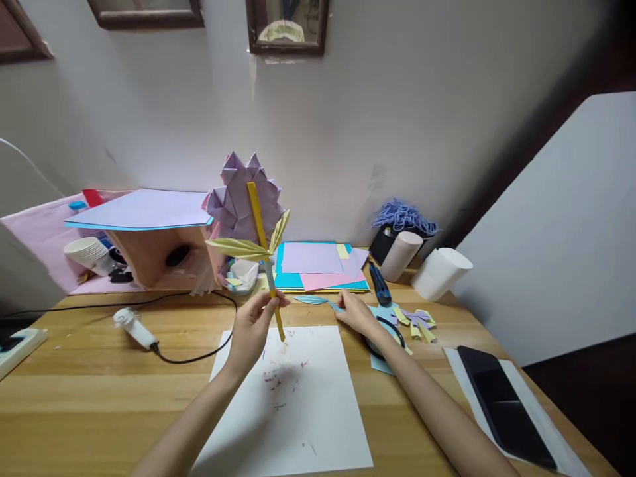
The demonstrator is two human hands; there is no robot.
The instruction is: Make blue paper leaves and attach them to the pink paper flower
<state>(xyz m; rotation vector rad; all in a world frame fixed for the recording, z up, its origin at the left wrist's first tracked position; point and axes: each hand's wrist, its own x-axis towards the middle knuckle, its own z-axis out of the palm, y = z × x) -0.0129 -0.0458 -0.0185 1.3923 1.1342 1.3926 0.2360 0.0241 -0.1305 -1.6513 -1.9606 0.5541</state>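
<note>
Upright in my left hand is a yellow stem, pinched near its lower end. A folded purple paper flower tops the stem, and two pale yellow pleated leaves spread from its middle. My right hand is beyond the white sheet at the right, its fingers closed on one end of a light blue paper leaf. The leaf's other end points left, towards the stem, without touching it.
White stained paper lies in front. Coloured sheets, a blue cutter, black scissors handles, paper scraps, white rolls and a phone are right; a corded glue gun and cardboard box are left.
</note>
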